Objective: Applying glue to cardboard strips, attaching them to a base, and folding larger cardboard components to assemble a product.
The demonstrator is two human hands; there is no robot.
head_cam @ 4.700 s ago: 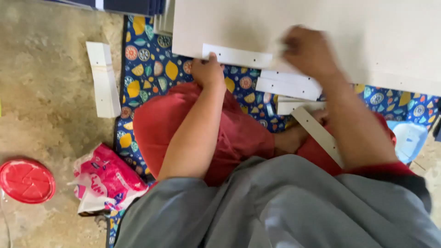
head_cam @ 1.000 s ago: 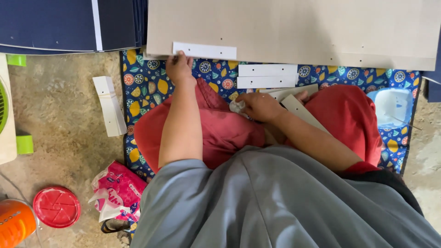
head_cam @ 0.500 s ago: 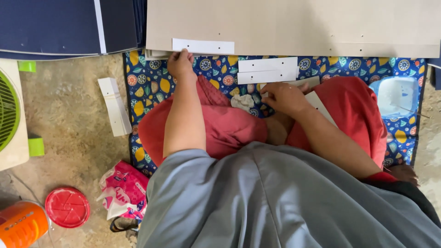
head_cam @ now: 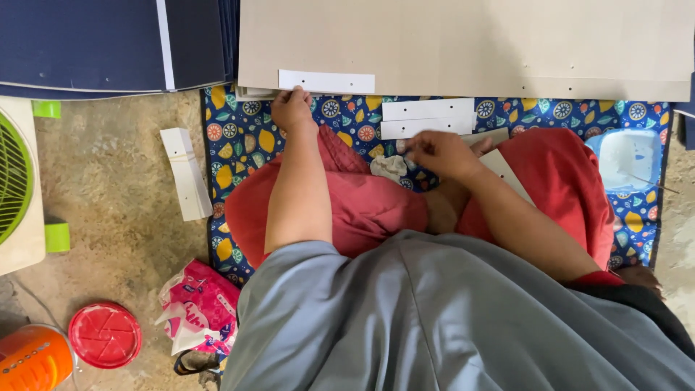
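Note:
My left hand (head_cam: 292, 108) reaches forward over the patterned mat (head_cam: 246, 137) and its fingers touch the near edge of a white paper strip (head_cam: 326, 80) lying on a large beige board (head_cam: 470, 43). My right hand (head_cam: 434, 152) is closed on a crumpled white cloth (head_cam: 389, 166) just above my red-clad knees. Two more white strips (head_cam: 427, 118) lie on the mat beyond that hand. A beige card piece (head_cam: 504, 170) rests against my right forearm.
Dark blue boards (head_cam: 87, 43) are stacked at the top left. A folded white strip (head_cam: 186, 174) lies on the concrete floor. A green-and-white fan (head_cam: 18, 181), a red lid (head_cam: 105, 334), an orange container (head_cam: 32, 358), a pink packet (head_cam: 199, 304) and a light blue tub (head_cam: 626, 159) surround me.
My right hand came back from the board to my lap and now holds the crumpled cloth. My left hand stays at the strip on the board's edge. The view drifted slightly.

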